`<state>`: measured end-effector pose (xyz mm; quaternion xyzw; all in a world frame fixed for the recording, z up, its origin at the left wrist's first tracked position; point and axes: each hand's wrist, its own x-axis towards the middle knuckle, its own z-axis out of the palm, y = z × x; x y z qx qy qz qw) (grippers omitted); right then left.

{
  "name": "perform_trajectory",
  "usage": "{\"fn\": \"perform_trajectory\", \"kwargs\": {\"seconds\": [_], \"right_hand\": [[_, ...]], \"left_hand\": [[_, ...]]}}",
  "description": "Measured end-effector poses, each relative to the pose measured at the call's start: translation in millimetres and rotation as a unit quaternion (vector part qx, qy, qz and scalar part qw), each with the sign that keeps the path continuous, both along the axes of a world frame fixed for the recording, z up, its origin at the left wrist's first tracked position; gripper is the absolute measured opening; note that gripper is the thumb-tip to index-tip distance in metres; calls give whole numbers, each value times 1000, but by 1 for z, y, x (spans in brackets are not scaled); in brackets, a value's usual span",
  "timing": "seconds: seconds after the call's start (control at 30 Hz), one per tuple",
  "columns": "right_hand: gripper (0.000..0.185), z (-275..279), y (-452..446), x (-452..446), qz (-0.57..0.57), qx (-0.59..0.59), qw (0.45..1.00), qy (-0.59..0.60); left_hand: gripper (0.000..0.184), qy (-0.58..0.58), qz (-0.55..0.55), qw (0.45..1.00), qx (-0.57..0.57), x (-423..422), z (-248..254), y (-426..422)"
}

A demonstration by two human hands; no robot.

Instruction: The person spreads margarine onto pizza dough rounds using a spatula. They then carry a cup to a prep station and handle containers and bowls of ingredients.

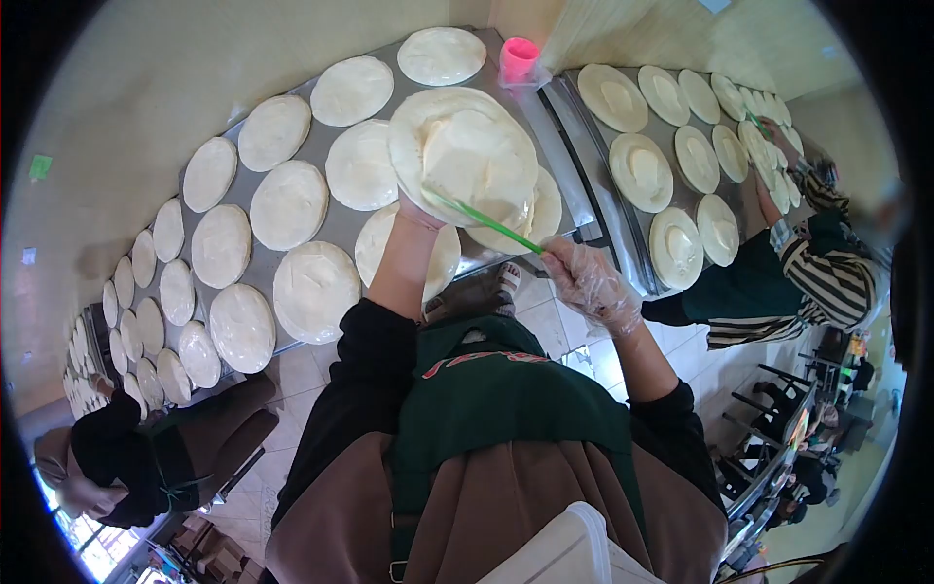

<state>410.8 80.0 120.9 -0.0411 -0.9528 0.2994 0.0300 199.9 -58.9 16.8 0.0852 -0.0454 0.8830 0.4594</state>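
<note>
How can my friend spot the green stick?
Find the long metal table and, above it, the held-up white disc. There the green stick slants to the camera wearer's gloved right hand. It's thin and bright green; the disc is round, pale.

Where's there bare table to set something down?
On the near table, a bare metal patch lies between the pink cup and the held round. Only narrow gaps separate dough-like rounds on the right-hand table. The near table's far left end looks most crowded.
</note>
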Motion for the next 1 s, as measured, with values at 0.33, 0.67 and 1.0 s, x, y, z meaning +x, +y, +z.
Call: {"fn": "perform_trajectory", "kwargs": {"seconds": [0.33,0.67,1.0], "right_hand": [[13,-3,34,-11,-111,96,988,44],[10,-6,1,10,-32,12,997,62],[11,-29,0,10,-117,90,987,59]], "left_hand": [[57,19,75,994,-80,-11,16,1],[59,-21,37,999,13,-6,7,16],[62,-39,32,996,68,-2,10,31]]}}
